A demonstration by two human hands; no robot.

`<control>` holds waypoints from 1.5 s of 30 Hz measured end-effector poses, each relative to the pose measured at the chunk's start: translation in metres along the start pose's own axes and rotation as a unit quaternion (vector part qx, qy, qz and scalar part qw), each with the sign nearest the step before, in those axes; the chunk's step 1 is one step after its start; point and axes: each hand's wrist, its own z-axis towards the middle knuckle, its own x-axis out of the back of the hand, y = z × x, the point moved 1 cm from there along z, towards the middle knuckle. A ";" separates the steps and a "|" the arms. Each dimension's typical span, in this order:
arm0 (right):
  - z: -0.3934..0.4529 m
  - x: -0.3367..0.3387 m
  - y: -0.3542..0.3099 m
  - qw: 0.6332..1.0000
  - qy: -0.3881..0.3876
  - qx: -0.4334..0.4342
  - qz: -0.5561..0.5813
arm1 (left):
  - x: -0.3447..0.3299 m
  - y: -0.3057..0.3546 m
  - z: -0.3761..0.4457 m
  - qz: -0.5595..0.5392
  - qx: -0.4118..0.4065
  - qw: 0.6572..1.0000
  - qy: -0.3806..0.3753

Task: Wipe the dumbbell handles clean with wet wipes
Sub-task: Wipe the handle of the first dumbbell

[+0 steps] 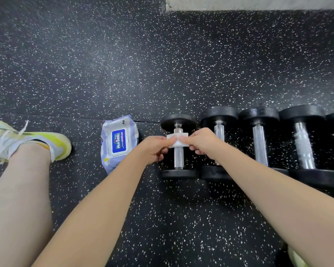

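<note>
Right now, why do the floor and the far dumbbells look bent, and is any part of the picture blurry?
Head view: the wide-angle lens bows the speckled floor and tilts the dumbbell row toward the right edge. The fourth dumbbell's handle looks smeared and catches glare. The folded wipe, pinched by the left hand and right hand, is sharp. Lighting is soft, shadows faint.

The floor [123, 64] is seen as black rubber flecked with white specks. The dumbbell [179, 147] heads are matte black, the handles silver with a knurled pattern. The folded wet wipe [178, 140] is white. The wipes pack [120, 144] is pale lilac with a blue label lettered in white. The shoe [37, 143] appears white with yellow, perhaps greenish, trim.
</note>
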 end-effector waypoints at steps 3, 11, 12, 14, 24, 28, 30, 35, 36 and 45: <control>-0.010 0.002 0.002 0.998 -0.027 -0.005 -0.059 | 0.004 -0.007 -0.006 0.038 0.015 0.999 -0.027; -0.036 0.000 0.002 0.969 -0.110 0.017 -0.219 | 0.008 -0.020 -0.026 0.177 0.037 0.980 -0.084; -0.042 0.000 -0.002 0.958 -0.127 0.024 -0.256 | 0.008 -0.022 -0.029 0.195 0.037 0.976 -0.092; -0.052 -0.001 -0.009 0.932 -0.144 0.027 -0.330 | 0.007 -0.025 -0.032 0.209 0.031 0.973 -0.096; -0.062 -0.002 -0.009 0.947 0.060 0.164 -0.268 | 0.002 -0.003 -0.043 0.089 -0.065 0.993 -0.031; -0.069 -0.006 -0.011 0.938 0.120 0.281 -0.166 | -0.010 0.014 -0.047 -0.025 -0.152 0.986 0.059; -0.071 -0.008 -0.012 0.924 0.130 0.324 -0.156 | -0.017 0.019 -0.050 -0.043 -0.183 0.978 0.088; -0.080 -0.009 -0.012 0.907 0.169 0.363 -0.128 | -0.031 0.030 -0.067 -0.070 -0.249 0.961 0.093; -0.083 -0.008 -0.014 0.910 0.173 0.361 -0.112 | -0.033 0.032 -0.072 -0.069 -0.260 0.959 0.091; -0.095 -0.001 -0.021 0.939 0.151 0.305 -0.045 | -0.038 0.026 -0.092 -0.040 -0.303 0.950 0.065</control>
